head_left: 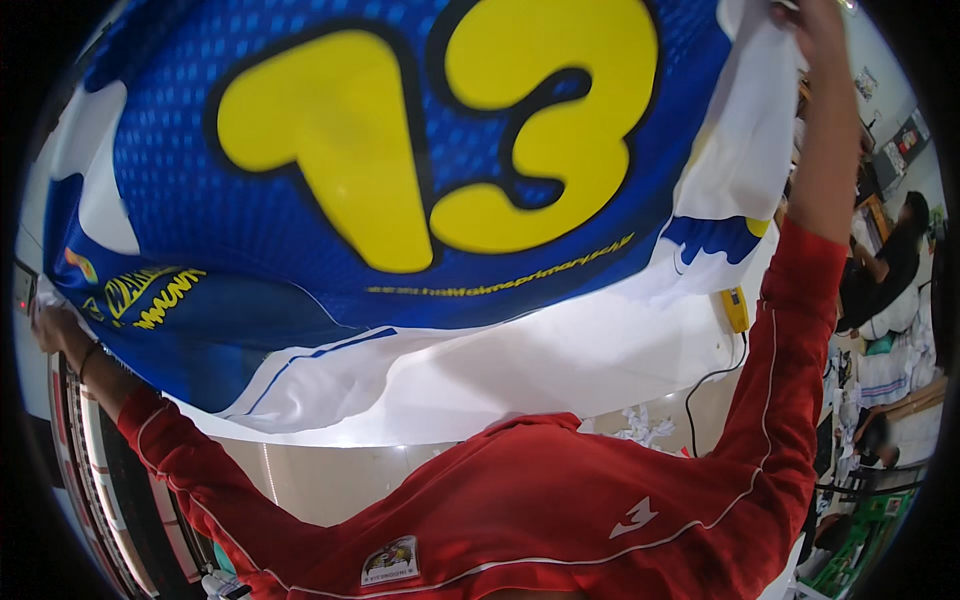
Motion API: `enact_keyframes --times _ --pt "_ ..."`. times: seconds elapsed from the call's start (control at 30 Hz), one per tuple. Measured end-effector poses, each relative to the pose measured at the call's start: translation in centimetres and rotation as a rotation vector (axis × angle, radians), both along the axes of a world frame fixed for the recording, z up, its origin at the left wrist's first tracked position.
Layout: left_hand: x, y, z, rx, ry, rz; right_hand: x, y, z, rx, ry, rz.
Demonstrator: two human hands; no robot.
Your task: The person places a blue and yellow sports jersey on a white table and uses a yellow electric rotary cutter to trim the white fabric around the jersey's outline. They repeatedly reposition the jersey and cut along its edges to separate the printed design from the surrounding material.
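Note:
A wide piece of printed jersey fabric (330,295), blue and white with big yellow black-edged figures, is stretched out in front of me. My left hand (60,330), at the far left, is closed on its lower left corner. Raised at the upper right, my right hand (815,25) grips the opposite edge, its fingers partly cut off by the picture's rim. The cloth hangs in loose folds along its lower side, above a white tabletop (560,365) that it partly hides.
A yellow device (735,310) with a dark cable lies at the table's right edge. White scraps (642,428) are on the floor beyond my chest. Two people (885,265) sit on the right among piles of white cloth (885,375). A green crate (865,560) stands at the lower right.

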State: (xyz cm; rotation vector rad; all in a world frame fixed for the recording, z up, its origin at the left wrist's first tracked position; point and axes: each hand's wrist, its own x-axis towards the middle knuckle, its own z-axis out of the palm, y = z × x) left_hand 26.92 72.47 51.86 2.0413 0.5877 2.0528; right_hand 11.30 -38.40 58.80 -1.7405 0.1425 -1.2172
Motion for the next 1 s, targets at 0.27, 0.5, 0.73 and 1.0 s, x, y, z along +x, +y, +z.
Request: enact_keyframes --times 0.27,0.5,0.73,1.0 --pt "9.4 1.0 -12.3 -0.138 0.483 -0.043 19.4 -2.3 -20.6 -0.064 0.663 0.244" --pt "9.0 -10.2 -15.8 -0.659 0.341 -0.286 18.3 7.7 -29.9 0.097 0.849 0.542" --pt "3.7 -10.1 -19.6 -0.736 0.195 -0.834 8.7 11.2 -35.5 0.062 0.657 0.661" --pt "-6.0 -21.8 -38.3 -0.377 0.497 -0.501 -9.9 3.9 -53.6 0.040 0.869 -0.574"
